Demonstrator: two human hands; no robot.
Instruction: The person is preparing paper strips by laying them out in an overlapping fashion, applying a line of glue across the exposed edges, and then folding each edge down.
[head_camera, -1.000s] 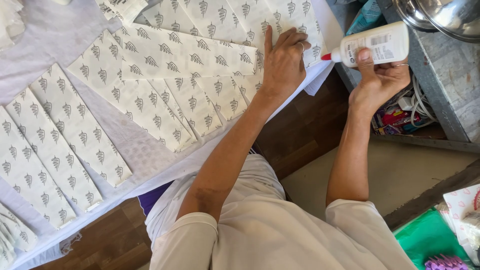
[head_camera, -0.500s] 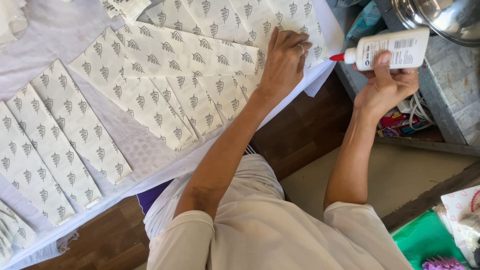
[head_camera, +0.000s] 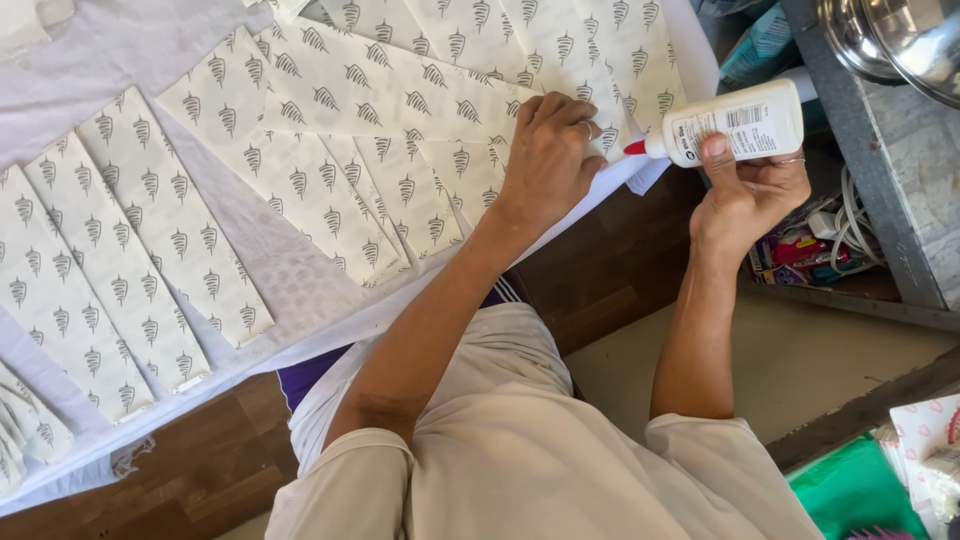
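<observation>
My left hand (head_camera: 548, 165) lies flat, fingers together, on a cream paper strip (head_camera: 400, 95) printed with grey leaf motifs, near the right edge of the white cloth (head_camera: 300, 270). My right hand (head_camera: 750, 195) grips a white glue bottle (head_camera: 745, 122) held sideways. Its red nozzle (head_camera: 636, 148) points left at the paper's edge, right beside my left fingertips. Several more printed strips (head_camera: 120, 260) lie side by side on the cloth.
A wooden table edge (head_camera: 610, 260) shows beneath the cloth. A grey shelf (head_camera: 900, 190) on the right carries a steel bowl (head_camera: 900, 40), with cables and small packets (head_camera: 810, 245) underneath. A green item (head_camera: 850, 490) sits at the lower right.
The glue bottle has come in a little toward my left hand, its nozzle now close to my fingertips. My left hand stays pressed on the paper.
</observation>
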